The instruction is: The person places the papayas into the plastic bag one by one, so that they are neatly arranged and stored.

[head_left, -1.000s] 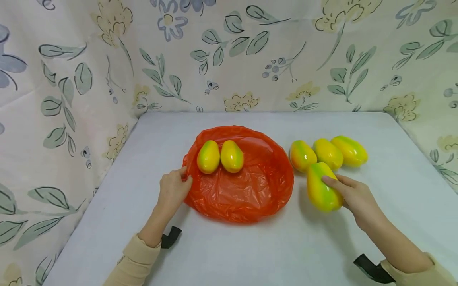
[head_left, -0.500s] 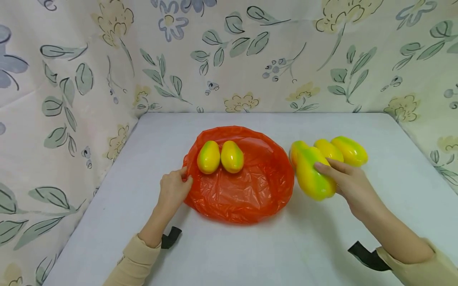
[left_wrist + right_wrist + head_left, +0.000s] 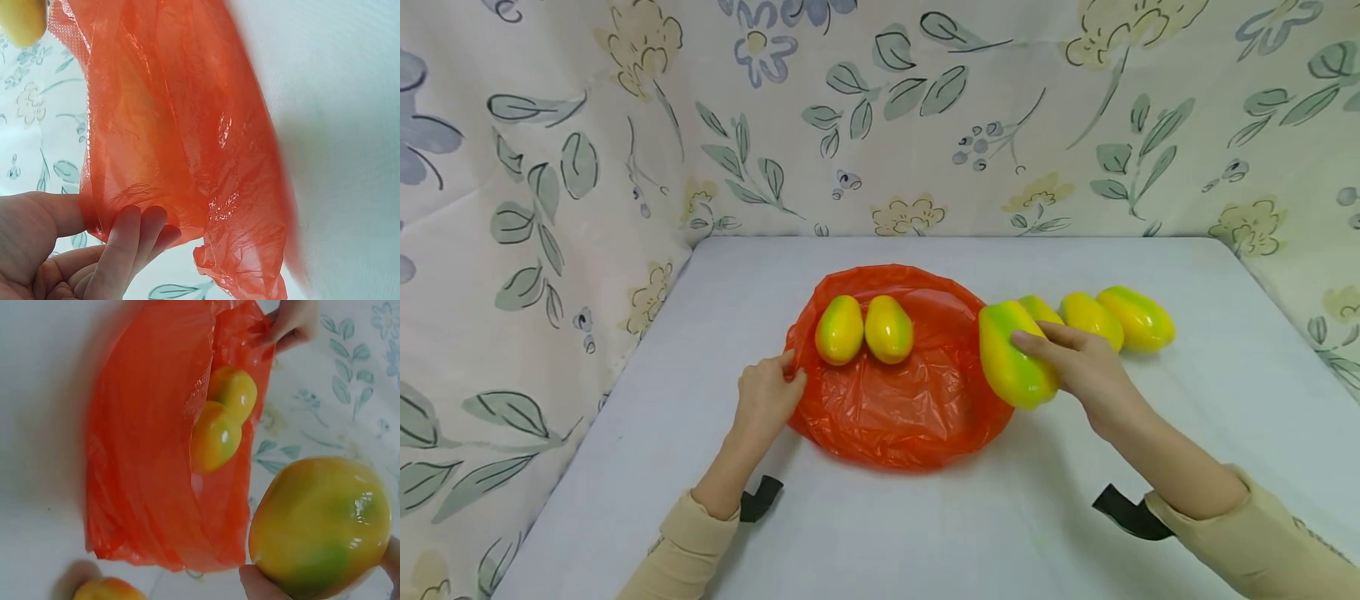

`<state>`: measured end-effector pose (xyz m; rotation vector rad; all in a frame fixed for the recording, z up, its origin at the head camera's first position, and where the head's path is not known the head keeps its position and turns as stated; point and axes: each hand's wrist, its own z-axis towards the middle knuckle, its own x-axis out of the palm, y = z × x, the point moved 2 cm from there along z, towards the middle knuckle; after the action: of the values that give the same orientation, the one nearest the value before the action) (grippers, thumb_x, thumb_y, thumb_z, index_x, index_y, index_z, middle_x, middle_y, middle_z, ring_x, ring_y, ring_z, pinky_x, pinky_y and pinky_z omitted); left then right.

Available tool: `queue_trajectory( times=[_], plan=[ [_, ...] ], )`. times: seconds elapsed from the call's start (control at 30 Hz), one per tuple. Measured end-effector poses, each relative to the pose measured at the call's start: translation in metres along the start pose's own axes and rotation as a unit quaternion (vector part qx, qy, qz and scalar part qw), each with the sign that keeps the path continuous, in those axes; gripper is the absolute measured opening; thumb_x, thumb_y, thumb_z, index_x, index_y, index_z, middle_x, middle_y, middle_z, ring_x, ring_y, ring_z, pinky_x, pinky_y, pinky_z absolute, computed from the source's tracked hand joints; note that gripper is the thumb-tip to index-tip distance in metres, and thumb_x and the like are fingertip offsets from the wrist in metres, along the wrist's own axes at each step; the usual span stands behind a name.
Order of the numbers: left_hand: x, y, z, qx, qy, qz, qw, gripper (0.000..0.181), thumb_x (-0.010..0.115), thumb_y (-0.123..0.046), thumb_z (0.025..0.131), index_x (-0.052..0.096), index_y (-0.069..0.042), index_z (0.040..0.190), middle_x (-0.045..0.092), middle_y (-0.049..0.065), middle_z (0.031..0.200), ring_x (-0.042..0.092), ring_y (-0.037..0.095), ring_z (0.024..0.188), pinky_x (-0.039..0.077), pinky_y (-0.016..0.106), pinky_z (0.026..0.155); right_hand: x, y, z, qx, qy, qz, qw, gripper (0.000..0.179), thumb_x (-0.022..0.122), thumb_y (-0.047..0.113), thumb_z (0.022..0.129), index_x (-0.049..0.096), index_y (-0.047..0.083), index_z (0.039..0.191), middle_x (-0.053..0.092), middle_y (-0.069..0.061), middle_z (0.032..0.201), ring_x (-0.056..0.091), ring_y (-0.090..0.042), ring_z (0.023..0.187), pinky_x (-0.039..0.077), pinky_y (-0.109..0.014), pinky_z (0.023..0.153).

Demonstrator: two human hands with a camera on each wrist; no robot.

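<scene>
A round red plastic bag (image 3: pixel 917 417) lies with its mouth spread, and two glossy yellow-green papayas (image 3: pixel 839 330) sit side by side at its back left. At the bag's left rim, my left hand (image 3: pixel 766 396) pinches the plastic between thumb and fingers; the left wrist view shows the thin film in its fingertips (image 3: pixel 128 225). My right hand (image 3: pixel 1086 375) grips another, larger-looking papaya (image 3: pixel 1011 354), thumb on top. That fruit overlaps the bag's right rim in the head view. In the right wrist view this papaya (image 3: pixel 319 525) is close to the camera, beside the bag's opening.
Several more papayas (image 3: pixel 1135 319) rest in a row on the white table (image 3: pixel 910 533), right of the bag; the nearest is partly hidden behind the held fruit. A floral cloth (image 3: pixel 880 117) hangs behind and left of the table. Dark straps (image 3: pixel 1131 512) stick out by both sleeves.
My right hand has carried its papaya leftward and slightly up, from in front of the row to the bag's right rim. My left hand keeps its hold on the bag.
</scene>
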<state>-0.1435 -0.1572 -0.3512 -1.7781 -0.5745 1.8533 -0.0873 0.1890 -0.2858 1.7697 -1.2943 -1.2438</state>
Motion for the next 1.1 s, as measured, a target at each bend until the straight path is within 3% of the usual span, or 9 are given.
queue_trajectory(
  times=[0.2, 0.37, 0.63, 0.83, 1.1],
  plan=[
    [0.001, 0.0, 0.001, -0.005, 0.004, 0.003, 1.0, 0.042, 0.059, -0.005, 0.09, 0.057, 0.009, 0.129, 0.046, 0.005, 0.054, 0.038, 0.014, 0.039, 0.032, 0.022, 0.042, 0.022, 0.011, 0.013, 0.017, 0.015, 0.009, 0.9997, 0.08, 0.057, 0.048, 0.094, 0.027, 0.005, 0.153, 0.039, -0.019, 0.144, 0.041, -0.032, 0.124, 0.041, -0.043, 0.102],
    [0.001, 0.001, 0.001, -0.007, 0.004, 0.008, 0.9999, 0.042, 0.059, -0.006, 0.09, 0.057, 0.009, 0.129, 0.045, 0.004, 0.054, 0.037, 0.014, 0.04, 0.031, 0.022, 0.042, 0.039, 0.021, 0.026, 0.018, 0.031, 0.0, 0.9994, 0.073, 0.056, 0.045, 0.095, 0.032, 0.006, 0.152, 0.044, -0.016, 0.138, 0.043, -0.03, 0.121, 0.044, -0.038, 0.098],
    [0.001, 0.002, 0.001, -0.019, 0.008, -0.001, 0.9998, 0.042, 0.06, -0.006, 0.09, 0.056, 0.008, 0.13, 0.049, 0.006, 0.054, 0.038, 0.015, 0.039, 0.034, 0.022, 0.043, 0.056, 0.03, 0.049, 0.055, 0.037, -0.007, 0.9978, 0.074, 0.056, 0.046, 0.095, 0.03, 0.008, 0.153, 0.045, -0.015, 0.136, 0.043, -0.029, 0.12, 0.044, -0.039, 0.097],
    [0.001, 0.002, 0.001, -0.014, 0.008, -0.004, 0.9999, 0.042, 0.06, -0.005, 0.09, 0.056, 0.009, 0.13, 0.045, 0.005, 0.052, 0.038, 0.015, 0.038, 0.033, 0.021, 0.042, 0.062, 0.032, 0.071, 0.074, 0.034, 0.018, 0.9965, 0.068, 0.055, 0.043, 0.096, 0.035, 0.006, 0.15, 0.046, -0.014, 0.132, 0.044, -0.028, 0.117, 0.042, -0.038, 0.099],
    [0.001, 0.002, 0.001, -0.012, 0.008, -0.004, 0.9999, 0.042, 0.06, -0.005, 0.09, 0.056, 0.008, 0.13, 0.043, 0.003, 0.051, 0.037, 0.014, 0.039, 0.032, 0.021, 0.042, 0.071, 0.026, 0.101, 0.098, -0.005, 0.04, 0.9944, 0.064, 0.056, 0.036, 0.097, 0.035, 0.0, 0.146, 0.044, -0.015, 0.132, 0.046, -0.028, 0.113, 0.042, -0.036, 0.1]
  ],
)
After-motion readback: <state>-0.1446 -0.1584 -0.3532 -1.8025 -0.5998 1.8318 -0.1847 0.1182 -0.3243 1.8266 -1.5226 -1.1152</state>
